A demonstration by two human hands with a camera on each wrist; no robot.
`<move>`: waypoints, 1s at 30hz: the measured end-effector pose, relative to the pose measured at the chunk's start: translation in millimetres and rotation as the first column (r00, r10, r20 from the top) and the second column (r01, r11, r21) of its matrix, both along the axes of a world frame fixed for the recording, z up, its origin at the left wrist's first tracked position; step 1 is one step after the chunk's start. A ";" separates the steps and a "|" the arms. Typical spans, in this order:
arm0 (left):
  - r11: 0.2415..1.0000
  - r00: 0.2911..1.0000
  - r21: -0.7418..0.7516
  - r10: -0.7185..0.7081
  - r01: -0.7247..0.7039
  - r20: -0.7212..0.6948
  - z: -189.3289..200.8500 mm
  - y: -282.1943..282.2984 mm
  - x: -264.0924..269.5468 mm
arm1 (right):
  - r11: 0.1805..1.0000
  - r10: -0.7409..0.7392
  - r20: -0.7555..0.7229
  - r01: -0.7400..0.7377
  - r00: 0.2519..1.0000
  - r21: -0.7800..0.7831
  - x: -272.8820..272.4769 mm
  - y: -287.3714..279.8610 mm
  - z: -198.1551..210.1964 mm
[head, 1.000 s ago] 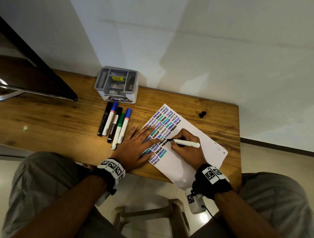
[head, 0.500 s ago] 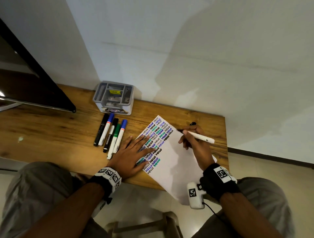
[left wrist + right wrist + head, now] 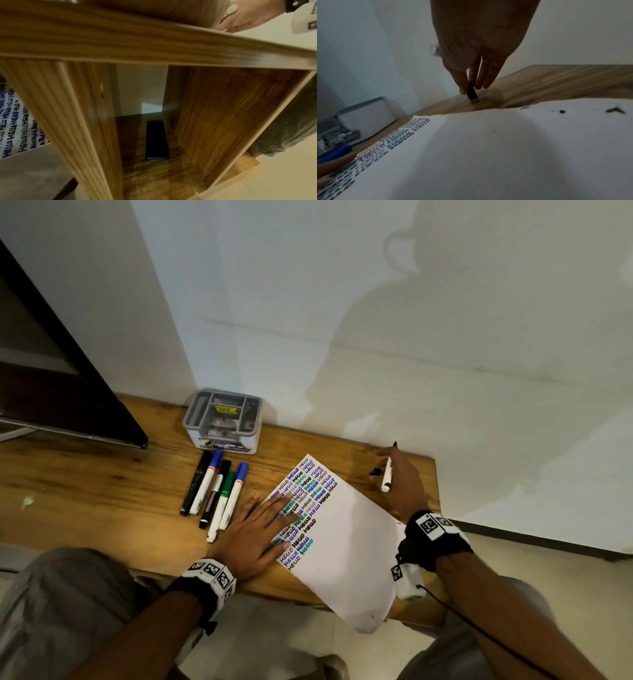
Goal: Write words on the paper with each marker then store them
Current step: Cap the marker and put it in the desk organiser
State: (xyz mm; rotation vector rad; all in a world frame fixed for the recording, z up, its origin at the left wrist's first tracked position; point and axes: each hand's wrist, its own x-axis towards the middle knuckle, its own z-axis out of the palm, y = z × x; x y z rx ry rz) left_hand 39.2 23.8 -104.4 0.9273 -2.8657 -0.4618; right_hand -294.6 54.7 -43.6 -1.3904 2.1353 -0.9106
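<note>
My right hand (image 3: 404, 487) is out past the far right edge of the paper (image 3: 346, 546), over the bare wood of the bench (image 3: 102, 491). It carries the white marker (image 3: 387, 474), uncapped, its dark tip pointing away toward the wall, the barrel lying across my hand. In the right wrist view my fingers (image 3: 462, 81) reach straight down and close on the small black cap (image 3: 471, 92), which stands on the bench just beyond the paper's edge.

My left hand (image 3: 257, 529) lies flat, fingers spread and relaxed, pressing on the near left part of the paper, over the rows of "HELLO" in black, blue and teal. It grasps nothing.

The grey organizer (image 3: 222, 419) stands at the back of the bench against the wall; I cannot tell what is in its compartments beyond a yellow label. Five capped markers (image 3: 215, 491) lie side by side between the organizer and my left hand: two with blue caps, one green, the others black.

A dark screen (image 3: 68, 392) stands on the bench to the left. In the left wrist view a black phone (image 3: 157, 140) lies on the shelf under the bench.
</note>
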 end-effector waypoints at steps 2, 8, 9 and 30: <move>1.000 1.000 0.006 0.000 0.000 -0.011 -2.0 -0.7 0.4 | 1.000 0.015 -0.060 -0.015 0.998 0.003 -0.1 -3.0 -4.9; 1.000 0.999 -0.003 0.001 -0.001 -0.042 -1.5 -0.4 0.8 | 0.999 0.024 -0.009 -0.024 1.000 -0.044 1.6 -0.1 -1.2; 1.000 0.999 0.000 0.004 -0.004 -0.050 -0.5 -0.3 0.6 | 0.997 0.034 0.037 -0.032 0.999 -0.068 5.8 2.3 2.9; 0.610 0.703 0.790 0.534 0.063 -0.469 113.8 43.9 -4.6 | 0.941 0.293 0.486 -0.157 0.824 -0.300 148.9 83.6 70.1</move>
